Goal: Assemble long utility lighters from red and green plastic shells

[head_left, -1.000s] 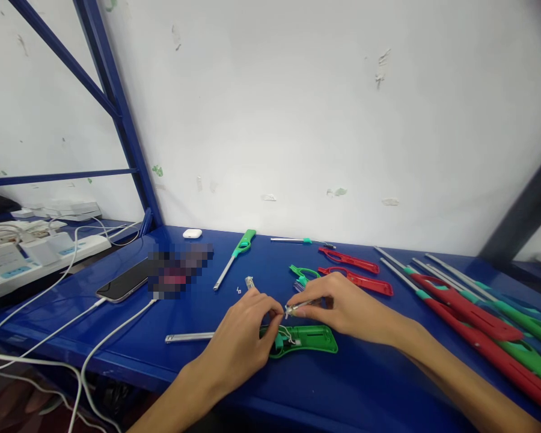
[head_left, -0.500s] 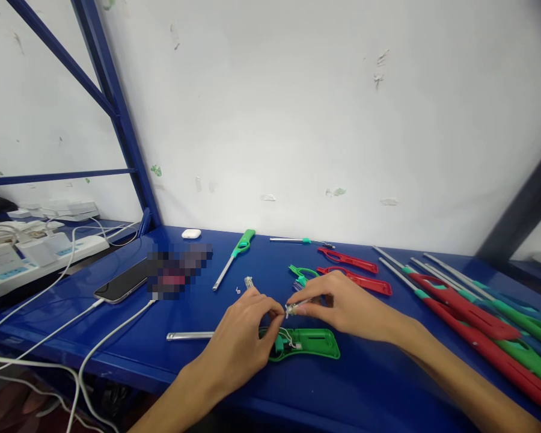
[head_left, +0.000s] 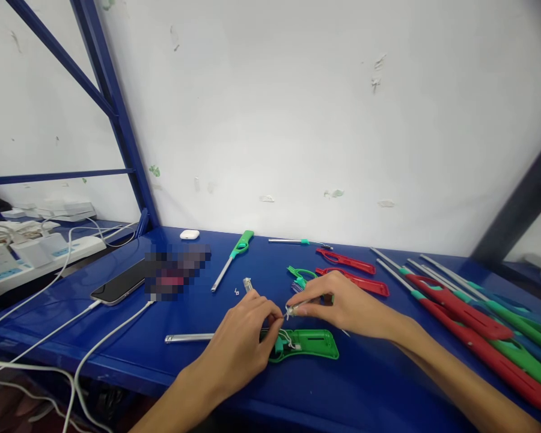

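My right hand (head_left: 349, 307) pinches a small clear lighter part with a white fitting at its end (head_left: 290, 311) between thumb and fingertips. Thumb and forefinger of my left hand (head_left: 243, 337) are pressed together right beside that fitting; what they hold, if anything, is too small to make out. Beneath both hands lies an opened green lighter shell (head_left: 320, 344) with white wires and a teal piece inside. Its metal tube (head_left: 187, 338) sticks out to the left, partly covered by my left hand. Another clear lighter part (head_left: 247, 283) shows just beyond my left knuckles.
A whole green lighter (head_left: 241, 245), red shell halves (head_left: 347, 261) and a thin metal rod (head_left: 286, 241) lie farther back on the blue table (head_left: 225, 394). Several long lighters (head_left: 469, 337) are piled at the right. A phone (head_left: 121, 282) and white cables (head_left: 94, 337) occupy the left.
My hands stay close together over the green shell, with only slight finger movement at the white fitting. The whole view has shifted a little.
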Motion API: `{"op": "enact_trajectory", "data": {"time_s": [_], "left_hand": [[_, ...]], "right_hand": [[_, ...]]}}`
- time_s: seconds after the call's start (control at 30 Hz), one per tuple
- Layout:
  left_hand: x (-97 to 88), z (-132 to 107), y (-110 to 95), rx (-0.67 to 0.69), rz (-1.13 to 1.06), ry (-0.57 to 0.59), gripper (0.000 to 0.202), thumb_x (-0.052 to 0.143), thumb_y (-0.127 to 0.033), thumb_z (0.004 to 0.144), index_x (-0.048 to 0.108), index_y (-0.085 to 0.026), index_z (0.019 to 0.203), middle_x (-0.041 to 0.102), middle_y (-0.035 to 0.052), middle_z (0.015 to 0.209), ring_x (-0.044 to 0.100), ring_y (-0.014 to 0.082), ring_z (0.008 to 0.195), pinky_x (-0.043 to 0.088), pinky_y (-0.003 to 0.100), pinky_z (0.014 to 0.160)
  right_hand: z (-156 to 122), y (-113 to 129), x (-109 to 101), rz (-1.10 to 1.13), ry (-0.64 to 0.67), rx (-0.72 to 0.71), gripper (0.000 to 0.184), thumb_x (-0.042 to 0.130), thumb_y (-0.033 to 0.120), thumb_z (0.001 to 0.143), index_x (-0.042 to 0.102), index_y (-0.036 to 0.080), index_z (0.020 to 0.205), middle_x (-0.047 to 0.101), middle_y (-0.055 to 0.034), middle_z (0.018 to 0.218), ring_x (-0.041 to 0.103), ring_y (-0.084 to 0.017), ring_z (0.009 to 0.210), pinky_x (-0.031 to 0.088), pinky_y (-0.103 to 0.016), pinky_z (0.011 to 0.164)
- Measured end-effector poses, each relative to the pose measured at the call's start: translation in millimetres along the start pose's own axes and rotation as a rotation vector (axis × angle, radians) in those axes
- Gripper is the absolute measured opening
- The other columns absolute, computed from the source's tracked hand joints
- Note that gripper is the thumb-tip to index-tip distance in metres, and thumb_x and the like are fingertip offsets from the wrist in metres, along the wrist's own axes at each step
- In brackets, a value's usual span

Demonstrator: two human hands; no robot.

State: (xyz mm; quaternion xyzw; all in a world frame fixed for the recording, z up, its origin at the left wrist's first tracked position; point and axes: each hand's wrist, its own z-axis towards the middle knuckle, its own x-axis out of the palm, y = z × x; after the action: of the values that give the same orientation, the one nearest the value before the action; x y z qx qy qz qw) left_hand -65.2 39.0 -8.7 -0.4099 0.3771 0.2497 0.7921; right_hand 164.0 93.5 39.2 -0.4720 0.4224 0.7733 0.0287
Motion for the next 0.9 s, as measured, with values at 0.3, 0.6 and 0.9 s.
{"op": "enact_trajectory", "data": {"time_s": [0.3,0.6,0.9], "left_hand": [[-0.7,-0.2,-0.7,0.025,0.015,-0.003,0.016,0.049,-0.018,0.1,0.061,-0.021,0.09,0.063,0.0002,0.083,0.056,0.0197,0.085,0.045,0.039,0.095],[-1.3,-1.0,-1.5,0.016,0.02,0.007,0.015,0.049,-0.016,0.099,0.059,-0.021,0.088,0.061,0.0001,0.083,0.056,0.0193,0.085,0.045,0.038,0.094],[-3.5,-1.4,-3.5,0.015,0.04,0.021,0.015,0.049,-0.015,0.099,0.06,-0.021,0.09,0.062,0.0008,0.082,0.055,0.0204,0.085,0.045,0.035,0.085]], "right_hand": [[-0.3,0.9,2.0,-0.018,0.024,-0.013,0.024,0.067,0.041,0.096,0.08,0.033,0.115,0.071,0.001,0.078,0.055,-0.013,0.065,0.036,-0.025,0.059],[-0.8,2.9,0.4,-0.054,0.03,-0.003,0.023,0.067,0.038,0.096,0.081,0.03,0.112,0.066,0.0008,0.074,0.049,-0.012,0.063,0.034,-0.026,0.057],[-0.8,-1.5,3.6,-0.034,0.034,-0.019,0.024,0.066,0.04,0.097,0.079,0.032,0.115,0.061,0.0017,0.072,0.047,-0.012,0.062,0.033,-0.026,0.056]]}}
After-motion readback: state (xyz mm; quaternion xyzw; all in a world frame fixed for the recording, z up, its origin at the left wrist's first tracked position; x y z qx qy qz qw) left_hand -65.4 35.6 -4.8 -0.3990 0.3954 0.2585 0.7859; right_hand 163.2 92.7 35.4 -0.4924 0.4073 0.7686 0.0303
